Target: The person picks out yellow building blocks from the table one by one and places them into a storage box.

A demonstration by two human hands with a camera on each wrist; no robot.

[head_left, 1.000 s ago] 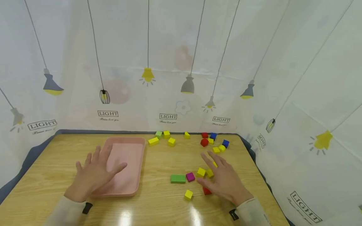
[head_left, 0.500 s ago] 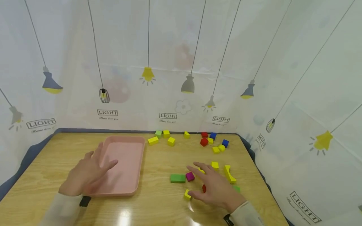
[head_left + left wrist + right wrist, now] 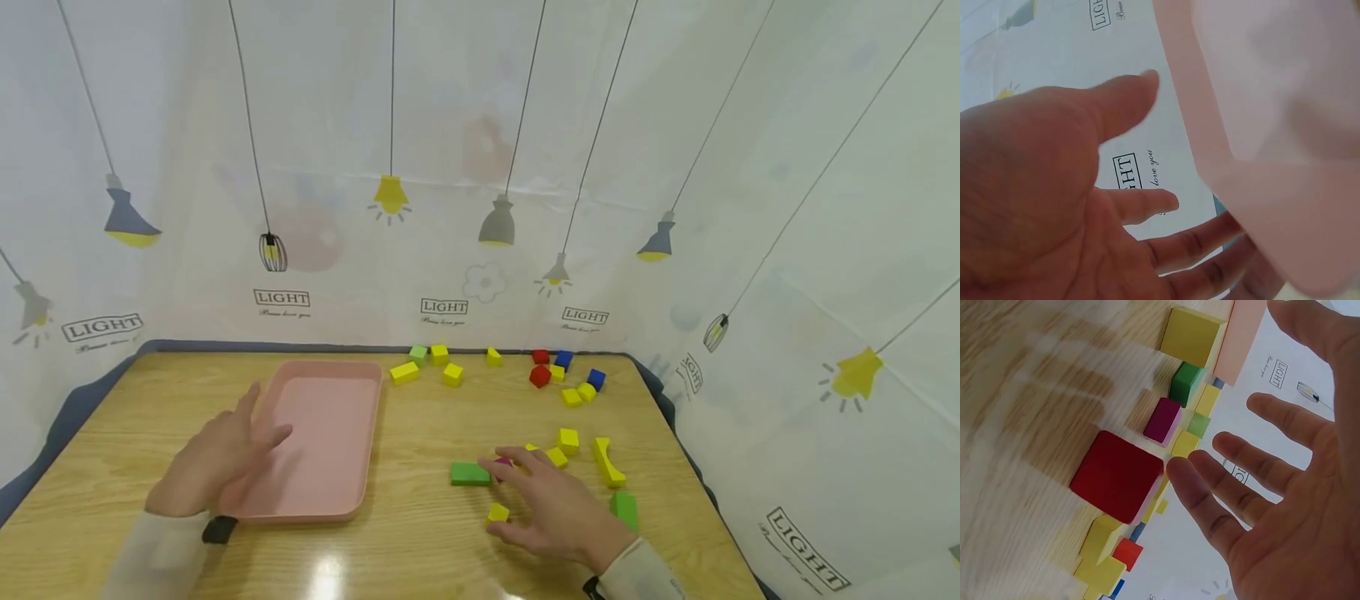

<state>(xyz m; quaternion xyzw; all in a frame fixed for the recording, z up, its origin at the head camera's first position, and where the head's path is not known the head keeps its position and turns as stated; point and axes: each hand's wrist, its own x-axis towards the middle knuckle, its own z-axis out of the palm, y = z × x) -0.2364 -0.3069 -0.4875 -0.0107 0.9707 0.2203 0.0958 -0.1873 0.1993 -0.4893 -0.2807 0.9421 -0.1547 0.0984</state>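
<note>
My left hand [image 3: 210, 462] is at the left side of a pink tray [image 3: 322, 442], its fingers fairly straight. In the left wrist view some fingertips pass behind the edge of the tray [image 3: 1310, 206], so I cannot tell whether they touch it. My right hand [image 3: 555, 512] hovers over the toy blocks with fingers spread and nothing held. Near its thumb lies a yellow cube [image 3: 498, 512]; a magenta block [image 3: 501, 469] is partly covered by its fingers, beside a green oblong block [image 3: 469, 474]. A red block [image 3: 1119, 475] shows large in the right wrist view, hidden by the hand from the head view.
Right of the right hand lie a yellow arch block [image 3: 608, 463] and a green block [image 3: 625, 510]. Several yellow blocks [image 3: 568, 441] sit beyond it. More blocks, including a red one [image 3: 540, 376], are along the back of the wooden table [image 3: 420, 558], before a printed curtain [image 3: 375, 275].
My right hand has moved left and toward me, uncovering the yellow arch and the green block at right. The left hand has shifted left, toward the tray's outer edge. The blocks look unmoved.
</note>
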